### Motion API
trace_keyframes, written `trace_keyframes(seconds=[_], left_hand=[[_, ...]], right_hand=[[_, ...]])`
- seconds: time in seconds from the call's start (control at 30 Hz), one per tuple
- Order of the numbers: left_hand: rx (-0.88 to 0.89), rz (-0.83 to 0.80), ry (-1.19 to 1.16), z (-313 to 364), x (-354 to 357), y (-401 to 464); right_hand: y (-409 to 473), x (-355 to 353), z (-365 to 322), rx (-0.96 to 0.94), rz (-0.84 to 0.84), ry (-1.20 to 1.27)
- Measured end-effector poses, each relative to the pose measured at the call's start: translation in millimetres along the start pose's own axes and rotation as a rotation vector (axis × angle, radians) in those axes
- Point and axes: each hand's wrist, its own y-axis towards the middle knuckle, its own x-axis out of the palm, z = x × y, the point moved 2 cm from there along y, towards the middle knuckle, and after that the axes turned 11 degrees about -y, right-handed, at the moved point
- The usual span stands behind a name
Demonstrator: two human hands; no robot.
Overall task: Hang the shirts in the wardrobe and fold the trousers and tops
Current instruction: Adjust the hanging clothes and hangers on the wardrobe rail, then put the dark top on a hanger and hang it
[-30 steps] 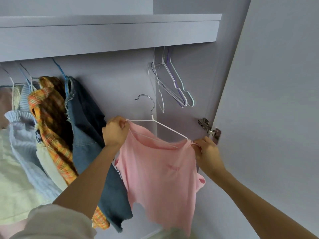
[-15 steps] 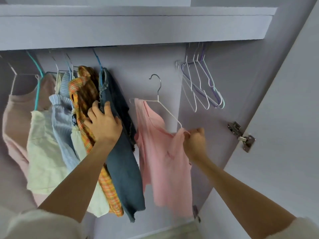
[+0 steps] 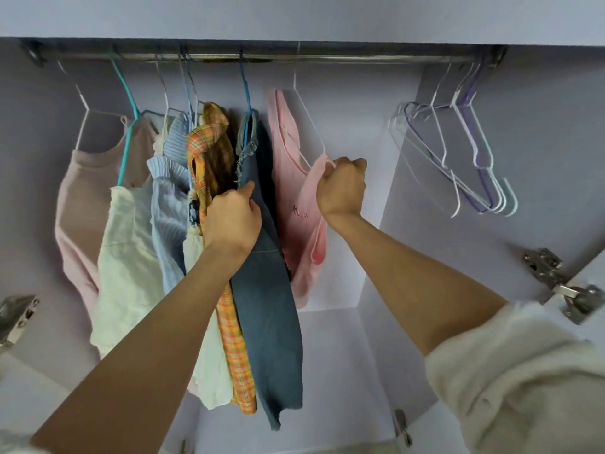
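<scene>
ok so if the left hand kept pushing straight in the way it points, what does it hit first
Probably the orange plaid shirt: the left hand already reaches in between it and the denim garment. Beyond that likely the wardrobe's back wall, though depth is unclear.

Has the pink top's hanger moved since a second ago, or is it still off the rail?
Yes. The pink top on its white hanger has gone up to the rail; the hook seems to be over it. The right hand grips its shoulder.

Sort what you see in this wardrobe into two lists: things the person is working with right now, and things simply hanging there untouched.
In use:
- pink top, on its white hanger, gripped by the right hand
- denim garment, pushed aside by the left hand
- rail

Untouched:
- spare hangers
- cream top
- door hinge
</scene>
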Motion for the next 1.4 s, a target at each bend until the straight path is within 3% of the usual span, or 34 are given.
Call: trace_keyframes(seconds=[0.23,0.5,0.73,1.0,1.1,1.2,1.4], left_hand=[[-0.051,0.032,-0.051,-5,-10,3],[-0.055,0.011,-0.082,-8,-14,4],[-0.007,-0.128,0.064,-14,-17,-9],[-0.040,-0.067,-0.016,-12,-36,-105],[-0.207,-0.048,0.014,-19,-51,-170],[-0.421,0.003,0.042,-28,-73,-260],[-0.947,0.359,0.085,-23,-121,-450]], right_hand=[[-6,24,-37,-0.061,-0.200,0.019],[0,26,-34,0.052,-0.125,0.174],[-39,24,-18,-0.276,-0.299,0.064],[-125,-11,34,-0.408,-0.212,0.209],[-174,-12,46,-0.413,-0.481,0.288],[-236,-4,54,-0.453,-0.862,0.316],[-371,2,63,-0.747,-1.333,0.195]])
